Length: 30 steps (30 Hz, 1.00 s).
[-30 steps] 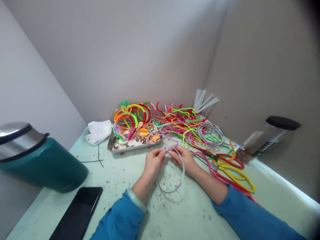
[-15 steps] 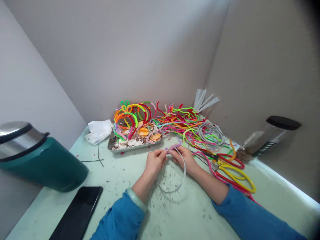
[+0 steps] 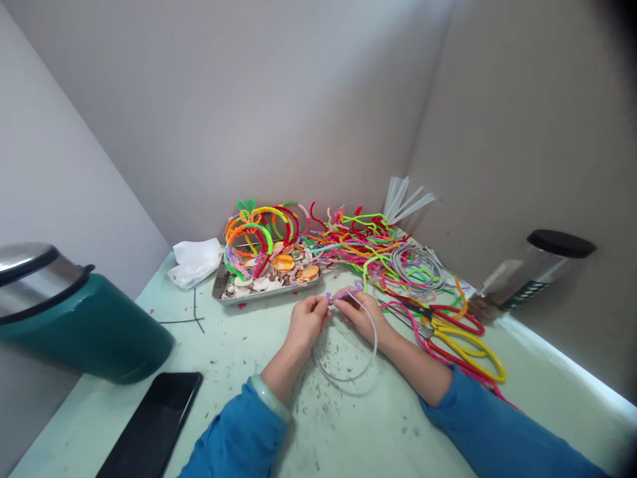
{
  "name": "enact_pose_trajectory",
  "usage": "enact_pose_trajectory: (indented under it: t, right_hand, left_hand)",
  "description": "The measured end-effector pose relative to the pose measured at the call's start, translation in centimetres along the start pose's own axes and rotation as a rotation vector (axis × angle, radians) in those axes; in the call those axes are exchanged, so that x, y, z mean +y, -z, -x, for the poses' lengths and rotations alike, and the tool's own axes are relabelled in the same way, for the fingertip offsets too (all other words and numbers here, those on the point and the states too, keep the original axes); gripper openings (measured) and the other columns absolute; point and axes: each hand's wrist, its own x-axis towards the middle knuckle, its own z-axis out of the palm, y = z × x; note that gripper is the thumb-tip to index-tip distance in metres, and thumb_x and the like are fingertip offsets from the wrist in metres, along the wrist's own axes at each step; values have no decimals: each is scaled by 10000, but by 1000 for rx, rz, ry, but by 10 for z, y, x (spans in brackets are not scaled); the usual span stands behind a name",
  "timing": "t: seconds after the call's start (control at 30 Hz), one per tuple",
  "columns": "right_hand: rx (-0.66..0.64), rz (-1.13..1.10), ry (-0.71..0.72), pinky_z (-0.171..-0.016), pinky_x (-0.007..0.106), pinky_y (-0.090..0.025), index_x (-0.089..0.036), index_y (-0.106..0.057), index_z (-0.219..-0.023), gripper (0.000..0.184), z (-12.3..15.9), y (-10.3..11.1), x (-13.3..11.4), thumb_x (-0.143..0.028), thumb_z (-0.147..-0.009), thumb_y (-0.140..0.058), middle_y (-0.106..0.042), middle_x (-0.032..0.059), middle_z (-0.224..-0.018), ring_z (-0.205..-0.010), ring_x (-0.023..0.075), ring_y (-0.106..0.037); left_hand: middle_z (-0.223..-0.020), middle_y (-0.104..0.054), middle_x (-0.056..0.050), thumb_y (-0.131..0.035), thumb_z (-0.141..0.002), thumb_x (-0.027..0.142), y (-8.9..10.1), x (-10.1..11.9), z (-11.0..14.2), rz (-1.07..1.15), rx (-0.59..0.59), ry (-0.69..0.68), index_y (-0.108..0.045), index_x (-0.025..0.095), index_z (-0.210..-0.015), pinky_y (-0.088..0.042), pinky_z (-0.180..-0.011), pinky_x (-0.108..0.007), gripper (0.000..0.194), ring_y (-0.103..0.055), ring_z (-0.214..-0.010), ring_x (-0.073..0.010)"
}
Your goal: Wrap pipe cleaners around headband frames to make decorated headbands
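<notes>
Head view of a pale green bench (image 3: 239, 345) set in a corner. The left hand (image 3: 306, 323) and the right hand (image 3: 363, 312) meet near the middle of the bench, fingertips almost touching, each pinched closed on one end of a short lilac pipe cleaner (image 3: 344, 293). From the same pinch a thin clear hoop (image 3: 365, 362) curves down and round below the right hand, just above the bench surface. Both wrists emerge from blue sleeves (image 3: 239, 438); a pale bangle (image 3: 270, 397) circles the left wrist. Just behind the hands stands a metal tray (image 3: 219, 287) holding shells and looped pipe-cleaner shapes; to its right spreads a loose heap of coloured pipe cleaners (image 3: 368, 249) with a grey wire coil (image 3: 418, 265). Right of the right hand lie yellow-handled scissors (image 3: 468, 345). At far left rests a teal bin (image 3: 79, 318) with a steel lid, a black phone (image 3: 152, 425) in front of it.
</notes>
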Motion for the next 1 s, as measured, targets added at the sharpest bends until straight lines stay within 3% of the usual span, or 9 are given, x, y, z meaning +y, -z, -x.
enact_pose_trajectory:
  t: [0.47,0.63,0.77,1.0]
  right_hand:
    - [46,-62,-65,-421,229,-295,-184,-574,-783,246,2,-1,-9,-426,-747,-603,-441,-44,-482,-427,103,-387]
    - [41,-56,-5,-425,236,-309,-188,-620,-802,232,2,0,-11,-415,-762,-596,-515,-15,-579,-450,100,-405]
    - [25,-41,-20,-404,231,-268,-184,-642,-813,227,2,1,-8,-402,-775,-592,-443,-38,-501,-420,93,-362]
    - [-14,-71,-24,-406,215,-281,-170,-629,-854,228,2,1,-10,-384,-796,-574,-510,-23,-582,-431,77,-382]
  left_hand:
    - [-484,-492,36,-617,-689,437,1,-4,-2,-59,1,-14,-624,142,-680,-186,-387,-197,295,-312,-372,-51]
    - [-479,-480,35,-568,-730,379,1,-7,-3,-212,-49,-120,-620,157,-632,-225,-423,-206,248,-352,-412,-74]
    - [-481,-468,34,-561,-731,333,1,-9,-4,-315,-72,-214,-583,166,-558,-254,-466,-211,242,-380,-466,-90]
    - [-479,-478,37,-572,-728,390,0,-2,-1,-156,-104,-62,-579,161,-612,-200,-423,-215,257,-324,-398,-66]
